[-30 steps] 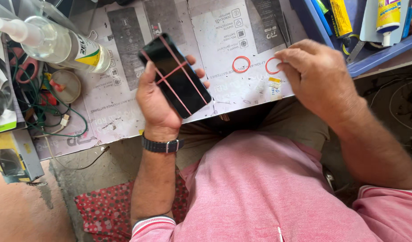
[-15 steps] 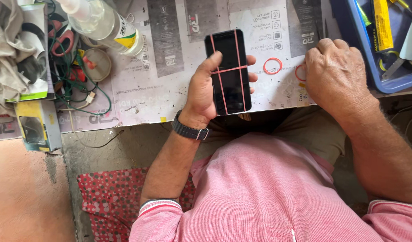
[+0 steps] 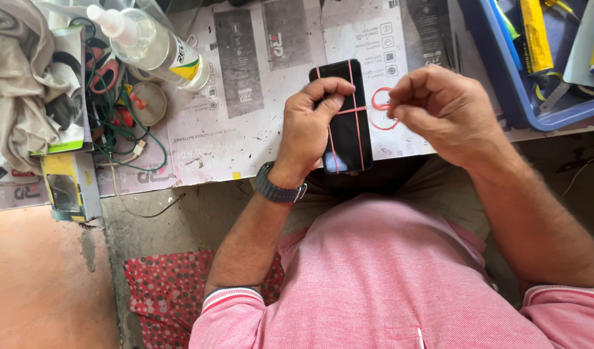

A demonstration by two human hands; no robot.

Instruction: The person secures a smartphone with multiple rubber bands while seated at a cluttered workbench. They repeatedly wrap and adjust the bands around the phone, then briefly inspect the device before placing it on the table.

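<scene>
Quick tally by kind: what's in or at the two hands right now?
Phone: 1, black, in left hand, phone
Red rubber bands on phone: 3, two lengthwise, one across
Loose red rubber bands at right hand: 1 sure, maybe a second beneath
Total: 5 sure

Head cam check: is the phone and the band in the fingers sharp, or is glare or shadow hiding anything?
Head view: even daylight, little blur; the phone screen shows only a faint sheen near its lower end, its red bands clear; the rubber band at the right hand is sharp; the left hand is well lit; under the bench lies in shadow.
</scene>
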